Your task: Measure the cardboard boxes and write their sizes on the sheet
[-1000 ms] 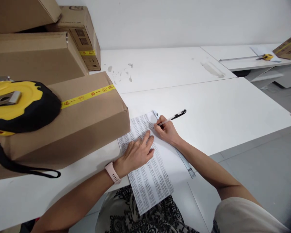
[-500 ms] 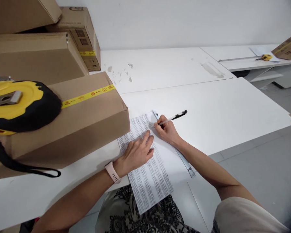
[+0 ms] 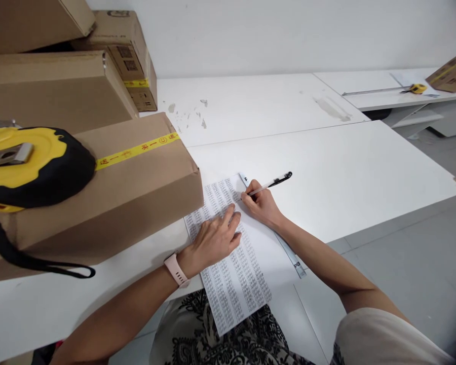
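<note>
A printed sheet (image 3: 233, 274) full of small rows of text lies on the white table (image 3: 345, 172) and hangs over its near edge. My left hand (image 3: 213, 241) rests flat on the sheet with its fingers stretched out, a pink watch on the wrist. My right hand (image 3: 261, 204) is closed on a pen (image 3: 270, 184), whose tip touches the top right part of the sheet. A clear ruler (image 3: 289, 251) lies under my right forearm along the sheet's right side.
A cardboard box with yellow tape (image 3: 137, 187) stands just left of the sheet, with a yellow and black tape measure (image 3: 30, 167) on top. More boxes (image 3: 57, 86) are stacked behind it. Far right, another table bears a box (image 3: 450, 73) and a small tape measure (image 3: 418, 89).
</note>
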The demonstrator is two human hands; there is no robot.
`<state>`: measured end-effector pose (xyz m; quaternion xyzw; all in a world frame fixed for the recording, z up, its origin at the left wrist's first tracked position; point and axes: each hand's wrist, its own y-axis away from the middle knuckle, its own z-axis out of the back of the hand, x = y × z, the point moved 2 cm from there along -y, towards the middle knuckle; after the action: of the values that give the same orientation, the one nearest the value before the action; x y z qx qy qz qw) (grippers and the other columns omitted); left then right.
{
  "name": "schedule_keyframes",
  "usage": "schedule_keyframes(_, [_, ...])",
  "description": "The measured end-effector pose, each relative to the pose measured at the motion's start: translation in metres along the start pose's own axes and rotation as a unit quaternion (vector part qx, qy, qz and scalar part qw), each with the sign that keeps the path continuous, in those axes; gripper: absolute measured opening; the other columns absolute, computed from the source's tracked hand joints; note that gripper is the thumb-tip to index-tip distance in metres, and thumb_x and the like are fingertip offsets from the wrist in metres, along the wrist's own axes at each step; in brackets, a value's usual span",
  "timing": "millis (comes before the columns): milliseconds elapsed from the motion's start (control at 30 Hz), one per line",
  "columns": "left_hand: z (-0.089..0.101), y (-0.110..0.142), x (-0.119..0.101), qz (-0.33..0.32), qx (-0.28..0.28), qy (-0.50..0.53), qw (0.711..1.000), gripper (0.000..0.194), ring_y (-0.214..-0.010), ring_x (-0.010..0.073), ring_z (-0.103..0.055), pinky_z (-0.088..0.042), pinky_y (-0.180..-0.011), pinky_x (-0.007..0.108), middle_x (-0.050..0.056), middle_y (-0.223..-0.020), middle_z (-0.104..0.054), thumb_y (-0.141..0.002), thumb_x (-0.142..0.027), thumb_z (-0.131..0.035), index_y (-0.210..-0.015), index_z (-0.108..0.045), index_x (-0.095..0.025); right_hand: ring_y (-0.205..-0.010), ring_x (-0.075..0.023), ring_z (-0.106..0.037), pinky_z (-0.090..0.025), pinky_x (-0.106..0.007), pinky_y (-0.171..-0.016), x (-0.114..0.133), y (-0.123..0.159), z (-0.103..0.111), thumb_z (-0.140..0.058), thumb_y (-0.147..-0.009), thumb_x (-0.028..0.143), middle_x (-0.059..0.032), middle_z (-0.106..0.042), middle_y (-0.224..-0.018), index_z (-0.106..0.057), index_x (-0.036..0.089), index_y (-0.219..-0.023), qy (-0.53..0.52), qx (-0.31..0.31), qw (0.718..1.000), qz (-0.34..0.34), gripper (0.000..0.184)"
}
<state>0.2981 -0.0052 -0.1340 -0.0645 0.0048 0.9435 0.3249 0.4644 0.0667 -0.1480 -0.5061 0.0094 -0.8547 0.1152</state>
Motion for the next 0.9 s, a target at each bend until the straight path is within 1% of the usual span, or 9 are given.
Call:
schedule_keyframes(267, [0.0006,0.0009,0.0005,0.001,-0.003,0.004,1.0,0.045,-0.084,0.0231,-0.068,-0.054,-0.055,0.033,0.02,-0.15,-0.045,-0.097,-0.032,-0.044,-0.136,-0.05,-0.011,-0.049,-0.0107,-0.035,-0.026,-0.026,-0.049,-0.0011,0.0001,0.0003,-0.056,-0.083,0.028,0.0077,-0.039,-0.052,-0.041,0.024,-0.073,-0.012,0.0,1.0,-0.008,0.018])
schedule_keyframes(433, [-0.0006,0.0008,0.0002,0.001,-0.003,0.005,1.0,0.045,-0.083,0.023,-0.068,-0.053,-0.054,0.033,0.02,-0.15,-0.045,-0.097,-0.032,-0.043,-0.136,-0.05,-0.011,-0.049,-0.0105,-0.034,-0.026,-0.026,-0.049,-0.0028,0.0002,0.0009,-0.056,-0.083,0.028,0.0079,-0.039,-0.052,-0.041,0.024,-0.074,-0.013,-0.01,1.0,-0.008,0.018])
schedule_keyframes(667, [0.0,0.0005,0.0007,0.001,0.005,0.001,1.0,0.046,-0.083,0.0231,-0.068,-0.053,-0.056,0.033,0.02,-0.151,-0.044,-0.098,-0.033,-0.043,-0.137,-0.049,-0.011,-0.049,-0.0105,-0.035,-0.026,-0.026,-0.049,-0.0025,-0.0001,0.0006,-0.056,-0.083,0.027,0.008,-0.039,-0.052,-0.041,0.024,-0.074,-0.013,-0.004,1.0,-0.004,0.018])
schedule_keyframes(900, [-0.0015,0.0008,0.0011,-0.001,-0.002,0.011,1.0,0.045,-0.083,0.0228,-0.068,-0.053,-0.055,0.033,0.021,-0.15,-0.044,-0.097,-0.032,-0.044,-0.136,-0.049,-0.01,-0.048,-0.0104,-0.034,-0.026,-0.026,-0.049,-0.0029,-0.0006,0.0009,-0.056,-0.082,0.027,0.0081,-0.038,-0.052,-0.04,0.024,-0.073,-0.01,-0.005,1.0,-0.005,0.018])
